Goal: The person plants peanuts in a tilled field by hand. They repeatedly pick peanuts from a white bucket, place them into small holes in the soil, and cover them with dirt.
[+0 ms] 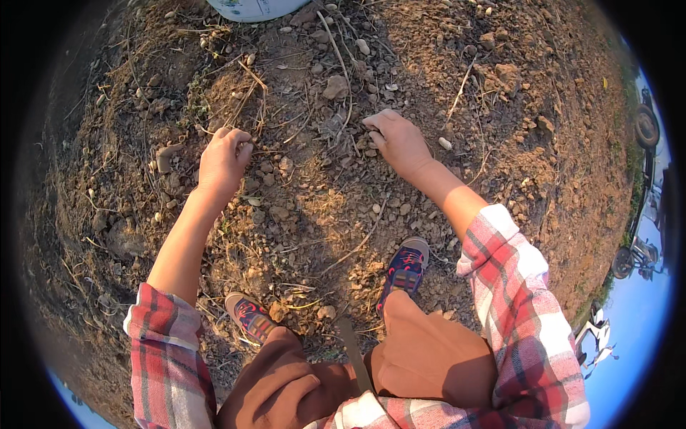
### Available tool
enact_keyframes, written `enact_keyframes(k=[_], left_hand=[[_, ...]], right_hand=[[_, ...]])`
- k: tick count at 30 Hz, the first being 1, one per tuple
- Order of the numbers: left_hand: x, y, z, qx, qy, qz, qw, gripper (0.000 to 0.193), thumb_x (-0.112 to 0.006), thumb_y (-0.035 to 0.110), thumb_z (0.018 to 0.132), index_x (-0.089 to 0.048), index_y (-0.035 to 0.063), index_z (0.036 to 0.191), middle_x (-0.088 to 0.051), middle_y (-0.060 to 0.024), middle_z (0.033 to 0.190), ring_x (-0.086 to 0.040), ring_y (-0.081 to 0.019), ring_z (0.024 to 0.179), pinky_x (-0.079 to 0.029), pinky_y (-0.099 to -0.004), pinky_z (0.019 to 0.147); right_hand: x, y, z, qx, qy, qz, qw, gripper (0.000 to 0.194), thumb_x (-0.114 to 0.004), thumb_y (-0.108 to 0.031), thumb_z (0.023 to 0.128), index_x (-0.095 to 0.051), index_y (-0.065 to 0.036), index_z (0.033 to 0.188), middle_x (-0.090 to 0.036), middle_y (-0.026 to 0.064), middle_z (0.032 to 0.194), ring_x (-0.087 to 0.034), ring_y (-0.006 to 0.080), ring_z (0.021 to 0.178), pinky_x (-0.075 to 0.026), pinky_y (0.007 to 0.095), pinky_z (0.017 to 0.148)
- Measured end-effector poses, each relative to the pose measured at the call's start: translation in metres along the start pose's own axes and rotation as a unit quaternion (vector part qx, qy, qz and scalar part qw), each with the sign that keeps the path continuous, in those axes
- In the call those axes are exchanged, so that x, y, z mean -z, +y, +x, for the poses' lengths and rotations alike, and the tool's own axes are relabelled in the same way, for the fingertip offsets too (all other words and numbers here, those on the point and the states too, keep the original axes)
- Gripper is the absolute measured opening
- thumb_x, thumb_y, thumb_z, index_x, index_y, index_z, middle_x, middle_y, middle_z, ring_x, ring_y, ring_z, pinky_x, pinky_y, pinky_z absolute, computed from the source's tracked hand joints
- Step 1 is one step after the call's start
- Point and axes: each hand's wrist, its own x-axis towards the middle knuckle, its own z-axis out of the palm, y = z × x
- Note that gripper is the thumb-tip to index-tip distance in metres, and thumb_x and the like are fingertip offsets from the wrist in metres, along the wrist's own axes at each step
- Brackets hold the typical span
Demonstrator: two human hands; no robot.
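Observation:
My left hand (225, 161) is low over the dry soil (321, 198), its fingers curled in toward the palm; whether anything sits inside them is hidden. Dry stalks (246, 99) lie just beyond its fingertips. To the right, my right hand (399, 140) reaches down with thumb and fingers close together at the ground, and what they may pinch cannot be made out. A peanut pod (445, 143) lies right of that hand, and another pod (363, 46) rests farther ahead. More pale pods are scattered over the soil, one pod (251, 59) beyond my left hand.
A white bucket (260, 9) stands at the top edge. Clods (336, 87) and a long dry stem (343, 64) lie between the hands and it. My shoes (408, 263) are planted below. Parked motorbikes (638, 254) show at the right rim.

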Motion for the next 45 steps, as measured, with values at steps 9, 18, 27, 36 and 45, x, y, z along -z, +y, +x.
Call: enact_keyframes(k=[9, 18, 27, 36, 45], left_hand=[[0.004, 0.102, 0.022, 0.14, -0.194, -0.348, 0.906, 0.025, -0.05, -0.001, 0.089, -0.056, -0.0008, 0.113, -0.057, -0.0042, 0.093, -0.058, -0.0102, 0.08, -0.05, -0.0249, 0.07], [-0.094, 0.18, 0.025, -0.079, -0.084, -0.082, 0.99, 0.011, -0.062, 0.013, 0.086, -0.063, 0.0048, 0.094, -0.063, -0.0089, 0.086, -0.062, -0.024, 0.076, -0.05, -0.037, 0.068], [-0.093, 0.194, 0.024, -0.114, -0.05, 0.105, 0.987, 0.019, -0.071, 0.022, 0.082, -0.061, 0.0109, 0.094, -0.057, -0.0066, 0.096, -0.06, -0.0289, 0.093, -0.052, -0.0394, 0.072], [-0.066, 0.189, -0.019, 0.252, -0.225, -0.552, 0.763, 0.011, -0.055, 0.016, 0.095, -0.056, 0.0094, 0.104, -0.064, -0.0009, 0.085, -0.048, -0.0046, 0.061, -0.034, -0.0205, 0.05], [-0.072, 0.184, -0.022, 0.269, -0.282, -0.535, 0.749, 0.023, -0.045, 0.015, 0.097, -0.053, 0.0056, 0.116, -0.062, -0.003, 0.09, -0.058, -0.0105, 0.072, -0.05, -0.0253, 0.059]], right_hand=[[0.037, 0.016, -0.024, -0.223, -0.049, 0.414, 0.881, 0.026, -0.07, -0.007, 0.084, -0.065, -0.002, 0.109, -0.06, 0.0009, 0.086, -0.056, 0.008, 0.074, -0.047, 0.0231, 0.066], [0.03, 0.026, -0.144, -0.423, 0.082, 0.683, 0.589, 0.015, -0.068, -0.012, 0.091, -0.06, -0.008, 0.103, -0.066, 0.0031, 0.098, -0.062, 0.0101, 0.085, -0.052, 0.0248, 0.071], [0.051, 0.06, -0.091, -0.232, 0.156, 0.176, 0.944, 0.015, -0.052, -0.019, 0.096, -0.051, -0.005, 0.101, -0.064, 0.0158, 0.089, -0.065, 0.0316, 0.081, -0.053, 0.041, 0.071], [0.04, 0.069, -0.208, -0.436, 0.233, 0.51, 0.704, 0.023, -0.048, -0.028, 0.101, -0.044, -0.006, 0.104, -0.055, 0.0028, 0.068, -0.053, 0.0126, 0.053, -0.043, 0.028, 0.045], [0.016, 0.143, -0.271, -0.536, 0.221, 0.111, 0.807, 0.03, -0.056, -0.031, 0.098, -0.051, -0.003, 0.106, -0.063, 0.0128, 0.082, -0.062, 0.0248, 0.071, -0.051, 0.0381, 0.065]])
